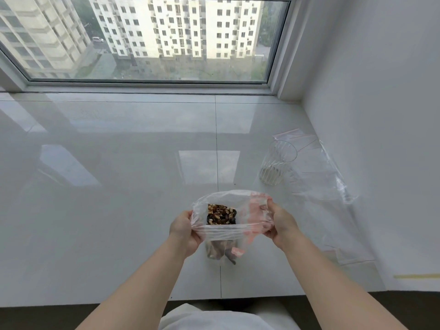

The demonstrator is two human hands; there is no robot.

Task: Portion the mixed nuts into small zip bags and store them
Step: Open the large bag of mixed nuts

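A clear zip bag (228, 198) with a red zip strip is held open above the white sill, its mouth facing me. Mixed nuts (221, 215), brown and dark, lie in the bottom of it. My left hand (183, 231) grips the bag's left rim, and my right hand (279, 222) grips the right rim by the red strip. The lower part of the bag (220, 252) hangs under my hands with more nuts showing through.
A ribbed clear glass (277, 163) stands to the right with a little residue at its bottom. Several flat zip bags (319, 170) lie beside it along the right wall (381, 115). The glossy white sill (119, 186) runs to the window (152, 39).
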